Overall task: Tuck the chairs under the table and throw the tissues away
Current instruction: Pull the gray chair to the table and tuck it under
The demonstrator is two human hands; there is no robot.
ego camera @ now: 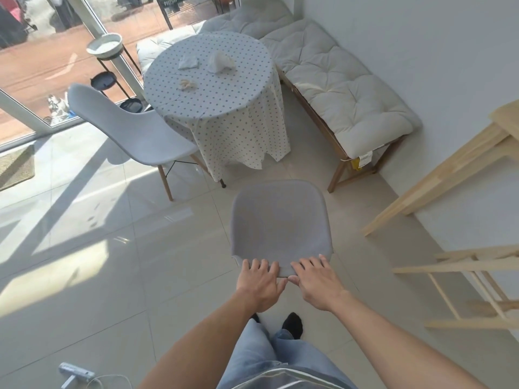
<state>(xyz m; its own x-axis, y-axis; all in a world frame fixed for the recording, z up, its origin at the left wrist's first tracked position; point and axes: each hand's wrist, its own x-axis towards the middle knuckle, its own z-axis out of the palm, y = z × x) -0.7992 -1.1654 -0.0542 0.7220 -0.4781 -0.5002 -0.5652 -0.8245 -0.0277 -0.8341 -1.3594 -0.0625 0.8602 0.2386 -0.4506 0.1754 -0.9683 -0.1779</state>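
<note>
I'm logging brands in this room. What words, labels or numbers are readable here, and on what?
None can be read.
White tag with a yellow part hanging from the cream-cushioned wooden bench: print too small and blurred.
Dark sign beyond the window glass: lettering blurred, unreadable.

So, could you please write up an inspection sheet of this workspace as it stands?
Surface: round table in dotted white cloth, on pale floor tiles.
Job's things: grey fabric chair stands clear of table; light grey plastic chair beside table, not tucked; three crumpled white tissues on the cloth.
Clutter: small grey device on floor.
Grippers: left hand and right hand both grip the fabric chair's backrest.
Cables: thin white cable by device.
Surroundings: cushioned wooden bench, black tiered stand, pale wooden frames.
</note>
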